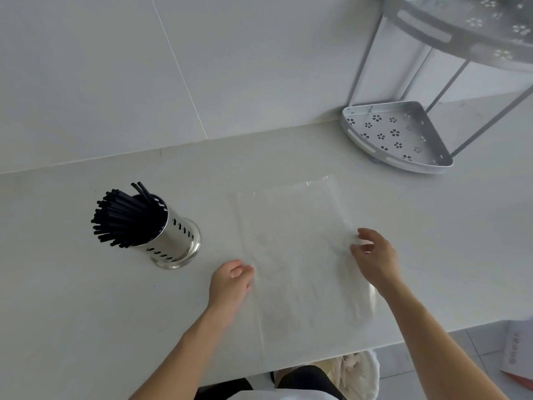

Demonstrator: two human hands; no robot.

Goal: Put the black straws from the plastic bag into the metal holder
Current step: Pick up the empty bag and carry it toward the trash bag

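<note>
Straws [122,219] all look to be in the metal holder [173,241] already, standing at the left of the bench [72,298], tips fanned out. Plastic bag [294,249] lies flat and looks empty. Left hand [230,281] rests at the bag's left edge, fingers loosely curled, gripping nothing. Right hand [375,255] hovers over the right edge, fingers relaxed — touch unclear. Transfer step looks finished — what's left is probably clearing the bag.
</note>
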